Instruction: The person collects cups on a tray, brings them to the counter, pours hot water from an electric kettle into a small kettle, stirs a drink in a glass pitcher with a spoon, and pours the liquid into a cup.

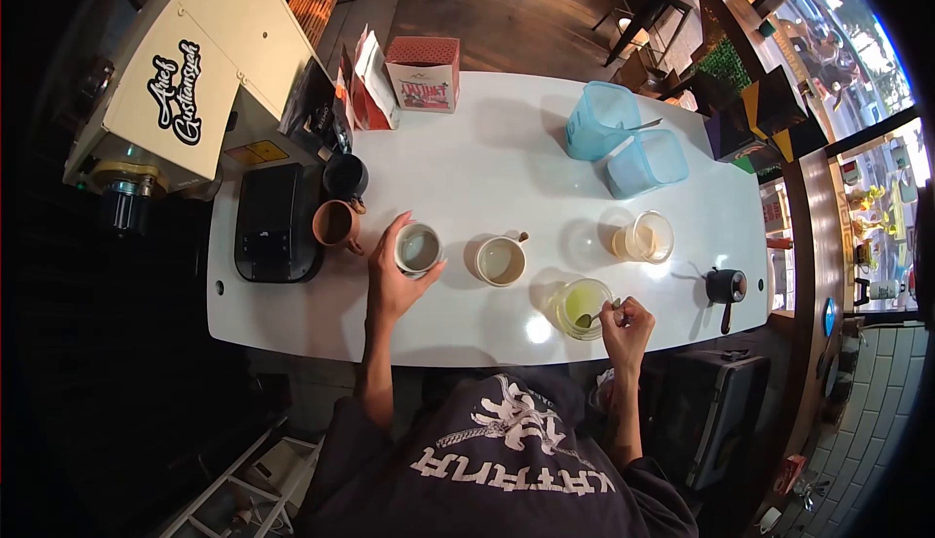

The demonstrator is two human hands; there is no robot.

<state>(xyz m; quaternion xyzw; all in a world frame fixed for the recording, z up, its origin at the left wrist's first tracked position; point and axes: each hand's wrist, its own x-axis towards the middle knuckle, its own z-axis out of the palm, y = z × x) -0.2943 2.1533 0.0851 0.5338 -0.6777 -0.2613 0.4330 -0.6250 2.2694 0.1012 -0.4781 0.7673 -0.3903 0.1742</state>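
My left hand is wrapped around a pale cup on the white table, its thumb and fingers on opposite sides. In my right hand is a spoon, pinched by its handle, with its bowl end in a clear cup of green liquid. Between my hands stands a beige cup with a small brown handle. A clear cup with pale brown contents stands beyond my right hand.
Brown cup, dark cup and black scale sit left, by a cream machine. Blue containers stand at back right, a small black pot at right. A red-and-white box and bags stand behind.
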